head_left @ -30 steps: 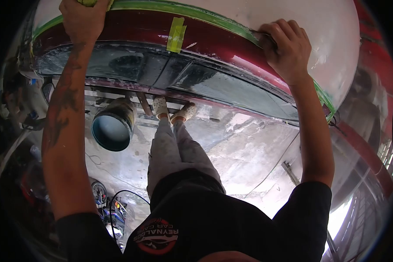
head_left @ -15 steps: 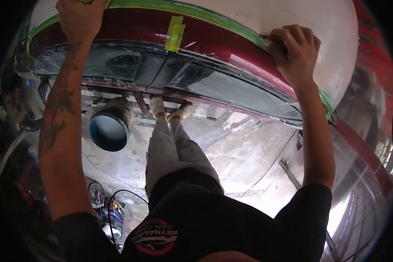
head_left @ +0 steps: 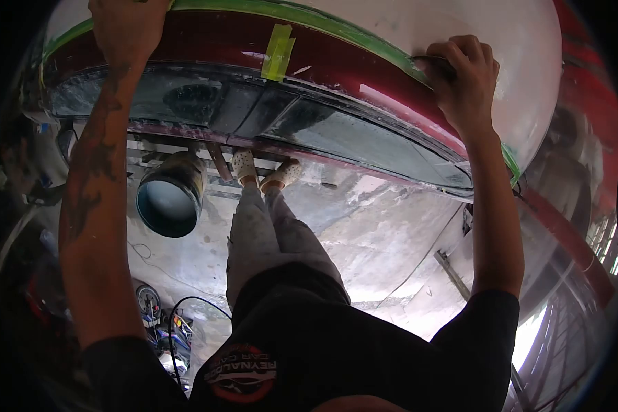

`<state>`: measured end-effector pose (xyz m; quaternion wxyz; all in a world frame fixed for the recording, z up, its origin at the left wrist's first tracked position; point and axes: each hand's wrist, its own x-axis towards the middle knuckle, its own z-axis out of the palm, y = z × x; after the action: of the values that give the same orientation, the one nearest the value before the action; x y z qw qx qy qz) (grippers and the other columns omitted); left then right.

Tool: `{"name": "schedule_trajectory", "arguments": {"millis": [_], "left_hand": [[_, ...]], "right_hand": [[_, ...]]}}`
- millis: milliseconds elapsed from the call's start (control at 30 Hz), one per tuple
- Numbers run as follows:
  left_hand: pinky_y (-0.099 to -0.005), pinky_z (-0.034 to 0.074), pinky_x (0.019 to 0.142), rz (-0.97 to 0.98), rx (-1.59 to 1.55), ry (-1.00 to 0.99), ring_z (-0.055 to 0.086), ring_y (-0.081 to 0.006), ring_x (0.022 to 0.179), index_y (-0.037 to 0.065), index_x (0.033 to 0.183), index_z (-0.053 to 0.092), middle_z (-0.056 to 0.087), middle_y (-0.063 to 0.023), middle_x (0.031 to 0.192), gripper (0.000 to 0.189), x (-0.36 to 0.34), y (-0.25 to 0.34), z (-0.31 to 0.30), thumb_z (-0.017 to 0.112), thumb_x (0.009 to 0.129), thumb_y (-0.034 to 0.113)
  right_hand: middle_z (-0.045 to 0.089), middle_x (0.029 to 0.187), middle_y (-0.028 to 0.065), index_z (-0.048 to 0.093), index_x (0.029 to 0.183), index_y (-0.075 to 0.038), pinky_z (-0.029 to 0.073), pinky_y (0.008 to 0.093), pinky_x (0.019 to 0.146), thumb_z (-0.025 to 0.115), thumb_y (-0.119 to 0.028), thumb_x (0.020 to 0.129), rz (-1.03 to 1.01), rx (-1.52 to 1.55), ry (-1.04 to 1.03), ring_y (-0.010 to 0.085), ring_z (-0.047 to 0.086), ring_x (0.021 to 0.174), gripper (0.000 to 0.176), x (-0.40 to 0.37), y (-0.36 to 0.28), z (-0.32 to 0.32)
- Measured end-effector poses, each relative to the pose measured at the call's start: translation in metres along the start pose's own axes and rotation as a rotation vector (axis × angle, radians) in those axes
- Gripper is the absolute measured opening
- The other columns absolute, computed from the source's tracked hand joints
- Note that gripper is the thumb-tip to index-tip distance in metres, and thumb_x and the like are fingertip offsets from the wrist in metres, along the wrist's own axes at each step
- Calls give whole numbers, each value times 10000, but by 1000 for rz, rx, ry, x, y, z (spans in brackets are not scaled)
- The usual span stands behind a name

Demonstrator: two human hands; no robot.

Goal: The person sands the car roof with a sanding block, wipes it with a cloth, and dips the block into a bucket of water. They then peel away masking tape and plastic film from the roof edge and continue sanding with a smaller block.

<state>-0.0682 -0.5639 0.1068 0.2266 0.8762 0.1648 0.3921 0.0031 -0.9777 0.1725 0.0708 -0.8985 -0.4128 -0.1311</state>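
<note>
At the top edge of the view, my left hand [head_left: 127,31] is closed on the car's roof edge, its fingertips cut off by the frame. A sliver of something yellow-green shows beside it, too little to name. My right hand [head_left: 465,82] is closed, with curled fingers pressed at the green strip [head_left: 329,22] that runs along the roof edge. What it grips, if anything, is hidden. Between the strip and the dusty side windows [head_left: 364,130] lies a dark red band [head_left: 213,41], crossed by a piece of yellow-green tape [head_left: 278,53]. The roof [head_left: 446,24] is whitish.
A dark bucket [head_left: 172,199] with cloudy liquid stands on the floor to the left of my feet [head_left: 264,172]. A dark cable [head_left: 185,302] and small wheeled things [head_left: 150,302] lie at the lower left. A bar [head_left: 453,275] lies on the right.
My left hand sits slightly higher, and less of the yellow-green thing beside it shows. My right hand stays at nearly the same spot on the strip.
</note>
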Motion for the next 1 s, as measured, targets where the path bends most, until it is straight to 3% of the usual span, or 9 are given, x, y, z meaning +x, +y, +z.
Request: {"name": "schedule_trajectory", "arguments": {"millis": [100,233,367,533,633,700,767,800,1000], "left_hand": [[-439,470,1025,-15,0,-12,585,-388,1216,-27,1455,415,588,-248,1308,761,2,5,-1,792,868,275],[-442,471,1020,-41,36,-13,587,-386,1212,-28,1452,417,586,-249,1308,758,1,3,-5,791,866,275],[-445,471,1019,-68,33,-6,587,-391,1204,-31,1444,422,581,-251,1307,750,-1,7,-5,789,860,263],[-443,470,1020,40,39,-6,591,-397,1193,-33,1443,421,587,-250,1294,746,1,4,-1,790,859,247],[-440,470,1021,33,98,35,592,-398,1193,-34,1440,425,587,-250,1295,741,1,11,-3,794,858,237],[-440,469,1026,-78,27,-40,588,-396,1203,-36,1439,427,585,-252,1300,745,3,12,-8,799,852,231],[-439,468,1027,-70,-4,-33,587,-397,1206,-38,1441,424,585,-252,1301,749,0,11,-7,801,851,230],[-439,468,1028,-69,-37,-20,586,-397,1208,-40,1443,422,585,-252,1301,753,0,10,-6,802,850,228],[-435,460,1037,65,98,53,578,-403,1216,-44,1451,413,574,-250,1310,761,-1,6,2,799,857,234]], "right_hand": [[636,950,-10,750,916,-220,413,426,813,791,-283,819,-59,119,62,259,589,907,124,41,-32,19],[570,963,82,683,928,-168,375,469,859,761,-188,817,18,273,44,315,526,991,137,87,-83,29],[611,953,-29,757,934,-272,390,445,832,809,-313,803,-7,97,43,251,566,997,147,28,-24,13],[610,949,-32,761,920,-274,387,437,833,804,-300,813,44,24,-26,246,561,1005,118,13,-12,2],[647,955,-2,760,949,-234,408,437,849,802,-327,822,-22,191,22,279,592,946,162,74,-63,39],[564,973,85,694,947,-178,376,469,862,761,-189,818,17,259,43,315,522,991,146,95,-90,34],[564,982,87,696,945,-177,374,464,860,762,-186,815,7,267,1,312,521,993,146,94,-87,31],[638,971,-11,759,952,-237,399,441,882,791,-348,833,-106,133,16,269,583,970,165,77,-64,37],[596,967,-16,772,931,-287,375,442,836,812,-310,805,66,62,-78,258,548,1003,134,-6,10,-7]]}}
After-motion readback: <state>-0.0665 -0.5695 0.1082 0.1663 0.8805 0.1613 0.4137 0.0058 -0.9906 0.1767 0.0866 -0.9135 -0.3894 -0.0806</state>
